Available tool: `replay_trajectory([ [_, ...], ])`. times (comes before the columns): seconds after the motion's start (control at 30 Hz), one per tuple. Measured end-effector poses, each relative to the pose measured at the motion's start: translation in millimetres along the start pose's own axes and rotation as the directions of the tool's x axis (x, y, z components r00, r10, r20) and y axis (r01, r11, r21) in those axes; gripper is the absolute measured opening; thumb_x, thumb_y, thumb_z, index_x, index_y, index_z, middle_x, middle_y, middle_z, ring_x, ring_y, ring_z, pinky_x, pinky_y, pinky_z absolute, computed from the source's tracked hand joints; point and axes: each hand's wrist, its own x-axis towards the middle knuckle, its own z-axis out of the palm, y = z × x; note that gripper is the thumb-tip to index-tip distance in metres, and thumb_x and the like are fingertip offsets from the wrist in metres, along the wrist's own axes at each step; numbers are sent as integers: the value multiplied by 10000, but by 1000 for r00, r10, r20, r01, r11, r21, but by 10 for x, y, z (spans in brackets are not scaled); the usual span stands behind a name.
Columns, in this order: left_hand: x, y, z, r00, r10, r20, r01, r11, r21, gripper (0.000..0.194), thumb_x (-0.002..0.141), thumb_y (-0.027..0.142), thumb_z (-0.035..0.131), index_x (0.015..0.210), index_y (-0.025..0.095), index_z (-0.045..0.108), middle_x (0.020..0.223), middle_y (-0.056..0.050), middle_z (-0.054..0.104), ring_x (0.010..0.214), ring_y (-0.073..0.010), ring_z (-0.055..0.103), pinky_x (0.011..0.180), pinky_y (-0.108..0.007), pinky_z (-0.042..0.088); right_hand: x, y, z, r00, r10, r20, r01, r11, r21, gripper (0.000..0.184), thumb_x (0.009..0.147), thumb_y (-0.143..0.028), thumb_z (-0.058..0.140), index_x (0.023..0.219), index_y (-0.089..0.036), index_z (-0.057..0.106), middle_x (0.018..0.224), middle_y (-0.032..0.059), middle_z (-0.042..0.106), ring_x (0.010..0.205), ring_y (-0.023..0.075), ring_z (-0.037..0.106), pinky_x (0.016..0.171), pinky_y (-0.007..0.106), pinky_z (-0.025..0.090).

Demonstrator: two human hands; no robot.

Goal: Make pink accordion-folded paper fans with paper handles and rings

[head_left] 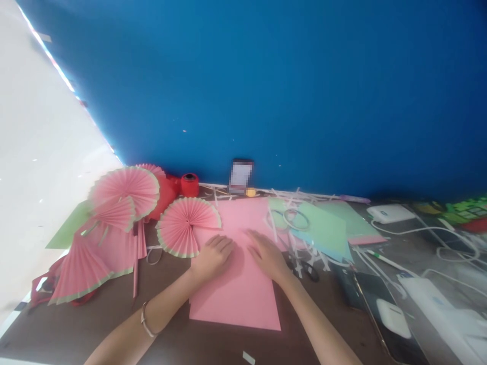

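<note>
A pink sheet of paper (238, 294) lies on the dark table in front of me. My left hand (212, 256) rests flat on its left part, fingers stretched out and holding nothing. My right hand (266, 253) lies flat on the sheet's right part, fingers spread toward the far edge. Just left of my left hand sits a pink pleated paper fan (186, 225) with a pale green rim.
Several more pink fans (114, 213) lie at the left. A red tape roll (189, 184) stands by the blue wall. Green sheets (323, 228), white paper strips and scissors (308, 268) lie right of the pink sheet. A phone (380, 314), power banks and cables fill the right side.
</note>
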Motion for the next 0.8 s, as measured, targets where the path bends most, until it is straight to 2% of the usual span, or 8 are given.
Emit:
replay_trajectory([
  [0.1, -61, -57, -98, 995, -62, -84, 56, 996, -72, 274, 868, 159, 378, 1071, 154, 561, 1000, -94, 635, 975, -215, 548, 860, -372, 438, 15, -9, -163, 998, 61, -13, -60, 998, 21, 424, 884, -318, 355, 1296, -257, 440, 1223, 45, 580, 1113, 220, 542, 912, 392, 454],
  [0.17, -81, -92, -127, 992, -79, -94, 71, 994, -85, 271, 858, 154, 379, 1047, 155, 574, 976, -94, 635, 952, -217, 545, 822, -367, 445, 50, 20, -345, 995, 87, -57, -88, 996, -4, 396, 888, -295, 331, 1245, -266, 500, 1192, 29, 602, 1078, 223, 565, 900, 385, 460],
  [0.3, -95, -82, -120, 994, -107, -34, 104, 992, -67, 319, 806, 175, 430, 1098, 164, 558, 1044, -115, 605, 994, -261, 518, 865, -440, 403, 140, 192, -797, 943, 147, -299, -186, 977, -105, 396, 880, -288, 329, 1215, -244, 537, 1161, 50, 617, 1067, 252, 563, 927, 406, 428],
  [0.4, -110, -37, -79, 990, -140, 0, 140, 989, -36, 413, 762, 252, 490, 1161, 149, 521, 1185, -143, 535, 1129, -330, 432, 956, -516, 314, 180, 395, -988, 938, 161, -306, -225, 956, -186, 407, 868, -269, 332, 1224, -209, 522, 1124, 80, 631, 1038, 262, 571, 905, 425, 433],
  [0.47, -125, -19, -43, 988, -154, 19, 154, 987, -34, 419, 758, 283, 498, 1152, 146, 523, 1230, -146, 503, 1183, -349, 384, 988, -522, 281, 199, 511, -954, 952, 170, -253, -230, 946, -227, 412, 846, -269, 366, 1214, -174, 524, 1135, 111, 617, 1070, 289, 546, 914, 463, 416],
  [0.57, -143, -10, 0, 989, -145, 40, 147, 987, -58, 373, 771, 298, 489, 1115, 163, 538, 1249, -131, 487, 1210, -346, 361, 993, -505, 291, 261, 547, -696, 947, 242, -213, -279, 946, -167, 392, 807, -296, 433, 1150, -156, 563, 1169, 144, 582, 1114, 315, 504, 940, 493, 387],
  [0.67, -146, -5, 13, 993, -115, 26, 117, 989, -89, 345, 782, 320, 490, 1097, 190, 544, 1237, -111, 490, 1193, -332, 374, 992, -505, 294, 392, 378, -374, 965, 259, -30, -254, 959, 128, 313, 797, -258, 432, 1047, -184, 606, 1119, 124, 597, 1035, 267, 556, 896, 432, 432],
  [0.8, -135, -3, -9, 998, -58, 26, 61, 989, -137, 362, 789, 333, 492, 1124, 200, 525, 1199, -106, 491, 1139, -304, 400, 990, -502, 301, 599, 36, -147, 978, 202, 49, -208, 948, 240, 279, 767, -241, 474, 1008, -169, 594, 1028, 98, 631, 920, 204, 601, 813, 346, 475],
])
